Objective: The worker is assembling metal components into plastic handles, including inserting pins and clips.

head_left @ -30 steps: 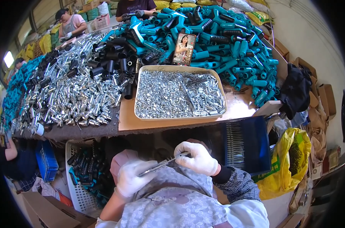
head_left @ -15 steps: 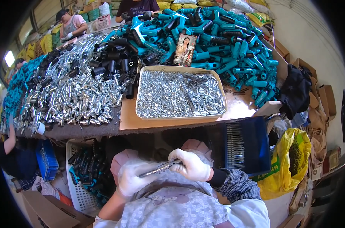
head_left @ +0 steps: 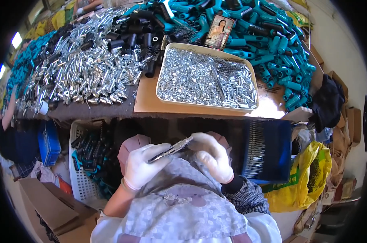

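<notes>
Assembly step looks mid-way: left hand (head_left: 142,167), white-gloved, clamped on a slim metal rod (head_left: 170,150) over the lap; right hand (head_left: 213,157) pinched closed at the rod's tip; next move likely calls for fine alignment at that tip; on the bench (head_left: 147,103), glinting chrome sleeves (head_left: 76,75), shallow tray (head_left: 207,106) of small shiny bits, ribbed teal handles (head_left: 272,40).

Table (head_left: 110,110) across upper frame, dark edge, heaped with metal and teal parts | pale wall (head_left: 333,36) upper right | bright window light (head_left: 16,39) upper left | cardboard boxes (head_left: 46,206) lower left | yellow bag (head_left: 309,178) lower right
</notes>
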Available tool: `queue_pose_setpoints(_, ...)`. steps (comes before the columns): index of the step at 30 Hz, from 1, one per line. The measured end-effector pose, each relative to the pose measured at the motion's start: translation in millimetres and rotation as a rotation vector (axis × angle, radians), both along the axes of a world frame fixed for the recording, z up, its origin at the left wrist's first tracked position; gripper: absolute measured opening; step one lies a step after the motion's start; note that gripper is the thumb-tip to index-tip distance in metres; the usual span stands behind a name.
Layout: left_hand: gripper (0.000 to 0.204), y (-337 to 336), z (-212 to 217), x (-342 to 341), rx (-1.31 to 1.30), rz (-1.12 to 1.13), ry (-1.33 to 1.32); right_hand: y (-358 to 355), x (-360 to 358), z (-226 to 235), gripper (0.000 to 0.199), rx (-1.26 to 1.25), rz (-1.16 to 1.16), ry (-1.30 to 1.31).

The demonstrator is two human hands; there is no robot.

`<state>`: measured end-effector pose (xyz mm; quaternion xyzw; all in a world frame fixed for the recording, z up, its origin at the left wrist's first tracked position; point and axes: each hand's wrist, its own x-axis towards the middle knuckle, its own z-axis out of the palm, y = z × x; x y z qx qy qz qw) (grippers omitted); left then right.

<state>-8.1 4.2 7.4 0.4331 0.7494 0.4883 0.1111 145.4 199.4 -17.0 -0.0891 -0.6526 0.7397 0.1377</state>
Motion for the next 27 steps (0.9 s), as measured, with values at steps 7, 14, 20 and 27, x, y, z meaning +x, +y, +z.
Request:
queue_pose_setpoints(7, 0.030, -2, -8, 1, -0.076, 0.004, -0.001, -13, 0, -15, 0.042, 0.126, 0.017, -0.075)
queue_pose_setpoints(14, 0.030, -4, -18, -4, -0.121, -0.012, -0.182, -5, 4, -21, 0.058, 0.221, 0.153, -0.110)
queue_pose_setpoints(20, 0.031, -7, -2, -5, -0.193, -0.027, -0.694, 0, 3, -22, 0.055, 0.239, 0.244, -0.083)
queue_pose_setpoints(27, 0.030, -3, -10, -2, -0.054, -0.085, 0.016, -15, -3, -27, 0.053, -0.079, 0.100, 0.000)
